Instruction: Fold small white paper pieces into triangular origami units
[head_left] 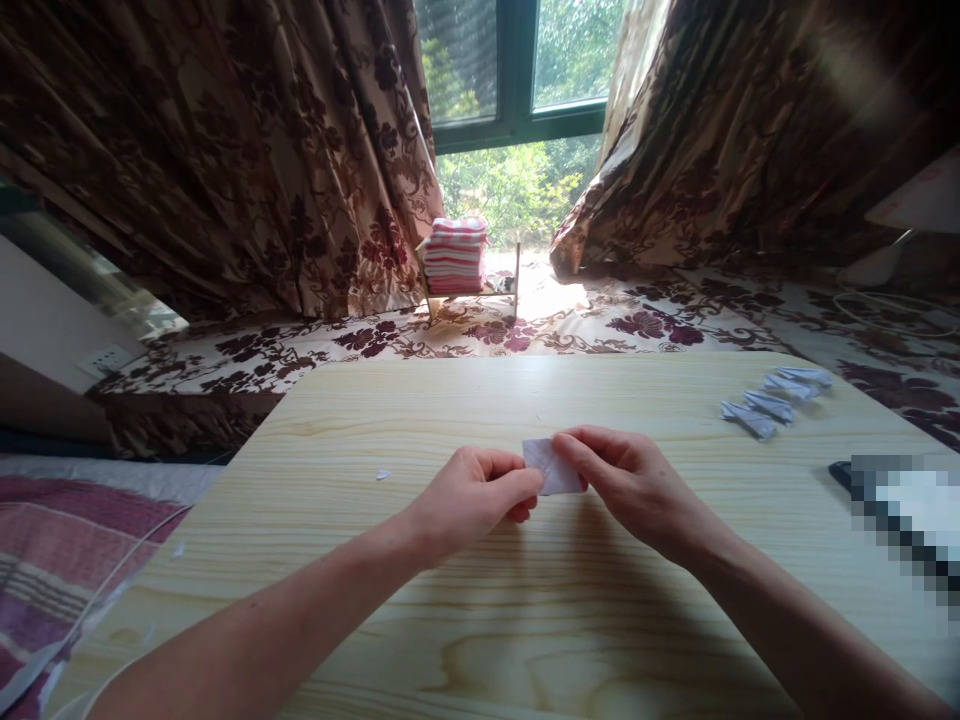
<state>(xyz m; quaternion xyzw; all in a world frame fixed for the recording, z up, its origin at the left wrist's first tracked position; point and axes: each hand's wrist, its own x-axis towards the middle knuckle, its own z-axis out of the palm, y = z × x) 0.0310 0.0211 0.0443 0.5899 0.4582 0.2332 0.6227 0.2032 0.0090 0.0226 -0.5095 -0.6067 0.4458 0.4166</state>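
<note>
A small, roughly square piece of white paper (553, 474) is held up over the wooden table, with faint creases on its face. My left hand (484, 490) pinches its left edge between thumb and fingers. On the opposite side, my right hand (611, 465) grips the paper's upper right part, thumb in front and fingers behind. Both hands are closed on the one sheet, and the fingertips behind it are partly hidden.
Several folded white paper pieces (771, 405) lie at the table's (337, 420) far right. A dark, pixelated device (844, 478) rests at the right edge. Paper scraps (383, 475) are scattered left. Beyond, a small rack holds stacked striped cloths (455, 258) before the window.
</note>
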